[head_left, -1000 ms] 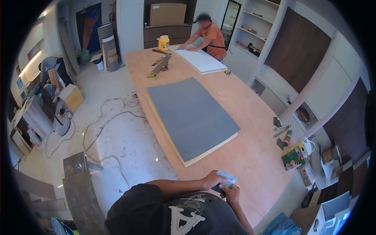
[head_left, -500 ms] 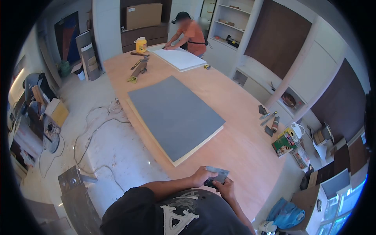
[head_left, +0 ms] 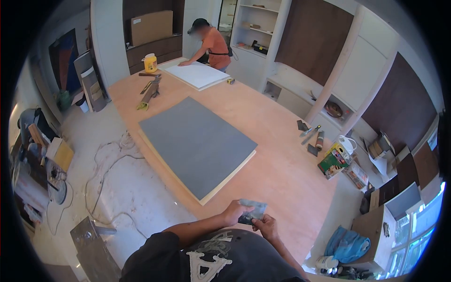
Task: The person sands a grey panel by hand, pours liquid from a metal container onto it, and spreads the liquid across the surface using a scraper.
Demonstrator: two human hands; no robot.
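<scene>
Between my hands, just above the table's near end, is a small thin grey rectangular piece (head_left: 254,207) with a mottled face; I cannot make out its exact kind. My left hand (head_left: 231,213) is closed on its left edge. Pinching its lower right part is my right hand (head_left: 267,227), thumb on the face. Ahead of them, a dark grey sheet (head_left: 197,143) lies flat on a pale board (head_left: 228,181) on the wooden table (head_left: 277,188).
Across the table a person in orange (head_left: 217,47) leans over a white panel (head_left: 197,74). A yellow tub (head_left: 150,63) and a tool pouch (head_left: 149,94) lie far left. Hand tools (head_left: 311,135) and a green tin (head_left: 334,161) stand right. Cables (head_left: 101,176) trail across the floor.
My view has turned slightly right, so the scene sits further left. The grey piece is tilted differently, showing more of its face. Across the table, the person's arm has shifted over the white panel.
</scene>
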